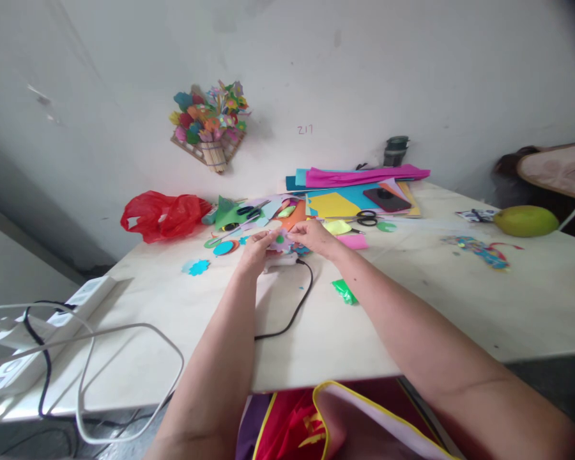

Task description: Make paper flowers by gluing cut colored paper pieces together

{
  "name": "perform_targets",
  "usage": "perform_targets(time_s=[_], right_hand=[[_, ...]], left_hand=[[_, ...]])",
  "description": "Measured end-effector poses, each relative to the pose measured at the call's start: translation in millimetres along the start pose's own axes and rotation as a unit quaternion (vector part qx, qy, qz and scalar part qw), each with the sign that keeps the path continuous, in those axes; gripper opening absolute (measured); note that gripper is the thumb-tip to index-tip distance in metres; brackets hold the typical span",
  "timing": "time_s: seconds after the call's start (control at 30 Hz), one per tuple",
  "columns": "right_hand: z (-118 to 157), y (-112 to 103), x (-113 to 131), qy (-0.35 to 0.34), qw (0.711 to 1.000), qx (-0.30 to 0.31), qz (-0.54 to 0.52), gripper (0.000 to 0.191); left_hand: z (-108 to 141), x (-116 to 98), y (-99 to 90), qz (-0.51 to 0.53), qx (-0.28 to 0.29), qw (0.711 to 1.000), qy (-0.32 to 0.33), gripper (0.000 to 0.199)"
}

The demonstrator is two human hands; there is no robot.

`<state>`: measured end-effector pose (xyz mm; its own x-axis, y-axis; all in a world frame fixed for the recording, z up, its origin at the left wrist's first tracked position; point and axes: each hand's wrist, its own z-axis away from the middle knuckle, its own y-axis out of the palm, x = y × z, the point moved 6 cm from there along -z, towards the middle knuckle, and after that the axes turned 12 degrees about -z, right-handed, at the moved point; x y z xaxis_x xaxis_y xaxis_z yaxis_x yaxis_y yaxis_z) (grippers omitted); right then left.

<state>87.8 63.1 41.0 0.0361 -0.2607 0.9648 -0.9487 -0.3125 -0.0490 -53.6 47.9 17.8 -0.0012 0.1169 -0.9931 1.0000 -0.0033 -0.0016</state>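
Between my two hands is a pale lilac paper flower (280, 240) with a green round centre. My left hand (260, 250) pinches its left edge with thumb and fingers. From the right, my right hand (315, 236) closes its fingertips on the flower's other side. Just below lies a white device (282, 260) with a black cord (309, 291), partly covered by my hands, so its kind is unclear. Blue paper cut-outs (199, 267) and a blue paper disc (223, 248) lie to the left. Black-handled scissors (367, 218) rest beyond my right hand.
Coloured sheets (335, 205) and a phone (387, 199) lie at the back. A red plastic bag (165, 216) sits back left, a power strip (52, 338) with looping cables front left. Right are a green-yellow fruit (526, 220) and a green packet (345, 291).
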Motion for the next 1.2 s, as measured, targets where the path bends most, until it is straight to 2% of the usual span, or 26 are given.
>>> perform_targets(time_s=[0.17,0.4,0.53,0.8,1.03,1.2], right_hand=[[2.3,0.6,3.5,0.006,1.0,-0.004,-0.018,0.016],[2.7,-1.9,-0.6,0.036,0.996,-0.03,-0.074,0.019],[1.6,-5.6,-1.8,0.025,0.995,-0.044,-0.087,0.019],[-2.3,-8.7,-1.6,-0.009,0.995,-0.04,-0.088,0.025],[-2.1,-6.4,-6.4,0.022,0.991,-0.019,-0.131,0.03],[-0.4,-4.7,-10.7,0.048,0.988,-0.036,-0.14,0.032]], left_hand=[[-0.6,0.8,0.1,-0.008,0.008,1.0,0.002,0.04],[-5.6,6.2,0.9,0.041,-0.03,0.999,-0.001,0.044],[-6.4,5.4,-2.4,0.058,-0.068,0.996,-0.017,0.046],[-2.9,-2.6,-4.7,-0.044,0.024,0.999,0.011,0.025],[-5.3,0.2,-6.6,-0.052,0.034,0.998,0.022,0.022],[-4.7,-1.3,-2.2,-0.048,0.052,0.997,0.035,0.023]])
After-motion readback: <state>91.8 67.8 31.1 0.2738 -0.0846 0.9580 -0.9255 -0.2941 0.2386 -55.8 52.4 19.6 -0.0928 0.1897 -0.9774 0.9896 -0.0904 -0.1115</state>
